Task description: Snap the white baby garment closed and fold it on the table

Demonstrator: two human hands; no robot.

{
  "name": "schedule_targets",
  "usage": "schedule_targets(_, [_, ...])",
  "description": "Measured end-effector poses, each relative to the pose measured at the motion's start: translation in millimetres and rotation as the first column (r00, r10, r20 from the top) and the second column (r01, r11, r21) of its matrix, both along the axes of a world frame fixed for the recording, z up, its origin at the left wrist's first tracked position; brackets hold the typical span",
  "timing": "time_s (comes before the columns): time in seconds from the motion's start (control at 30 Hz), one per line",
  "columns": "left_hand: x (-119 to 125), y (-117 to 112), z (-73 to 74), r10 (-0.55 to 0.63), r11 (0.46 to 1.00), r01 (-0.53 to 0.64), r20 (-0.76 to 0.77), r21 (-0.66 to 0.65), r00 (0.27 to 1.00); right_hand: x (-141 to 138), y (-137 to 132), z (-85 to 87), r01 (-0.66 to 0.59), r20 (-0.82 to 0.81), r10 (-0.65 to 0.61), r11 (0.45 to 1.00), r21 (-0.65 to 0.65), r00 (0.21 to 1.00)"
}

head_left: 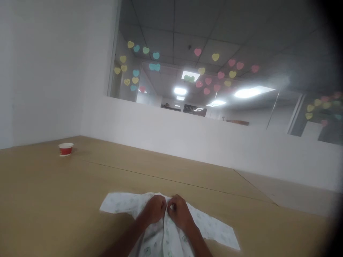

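Observation:
A small white shirt [218, 230] with a faint green print lies spread on the table, its sleeves stretched out to both sides. Near the collar, my left hand [155, 208] is closed on the edge of the shirt's front opening. Close beside it, my right hand [179, 211] pinches the facing edge of the same opening, thumb and forefinger curled together. The two hands almost meet at the middle of the garment. Any fastener between the fingers is too small to make out. The shirt's lower part runs out of view at the bottom, partly behind my forearms.
A red and white paper cup [66, 150] stands at the far left of the tan table [53, 203]. Behind the table rises a white wall [160, 125] with a window [174, 46] bearing heart-shaped paper notes. A thin seam crosses the tabletop.

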State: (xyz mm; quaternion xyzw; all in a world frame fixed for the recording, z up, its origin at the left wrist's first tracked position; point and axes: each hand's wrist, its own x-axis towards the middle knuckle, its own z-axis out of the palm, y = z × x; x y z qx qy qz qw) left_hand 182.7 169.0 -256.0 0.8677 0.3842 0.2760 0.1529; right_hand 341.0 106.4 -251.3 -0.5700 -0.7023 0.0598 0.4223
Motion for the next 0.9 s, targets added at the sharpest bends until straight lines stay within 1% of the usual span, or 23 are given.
schedule_targets(0.13, [2, -2, 1.3, 0.021, 0.999, -0.020, 0.016, -0.037, 1.000, 0, -1, 1.0, -0.004, -0.020, 0.004, 1.000, -0.003, 1.000])
schedule_targets(0.23, [3, -5, 1.1, 0.075, 0.996, -0.075, -0.003, -0.038, 0.997, 1, -1, 0.4, -0.041, -0.034, 0.040, 0.999, -0.008, 0.999])
schedule_targets(0.33, [3, -7, 0.1, 0.098, 0.995, -0.099, -0.027, -0.030, 0.995, 2, -1, 0.6, -0.069, -0.030, 0.068, 0.997, -0.024, 0.997])
schedule_targets(0.67, [8, 2, -10.6, 0.148, 0.989, -0.148, 0.011, -0.026, 0.989, 0, -2, 2.0, -0.067, 0.017, 0.068, 0.996, -0.063, 0.998])
schedule_targets(0.9, [5, 1, -3.7, 0.138, 0.990, -0.137, 0.058, -0.035, 0.989, 1, -1, 0.2, -0.060, 0.011, 0.061, 0.997, -0.057, 0.998])
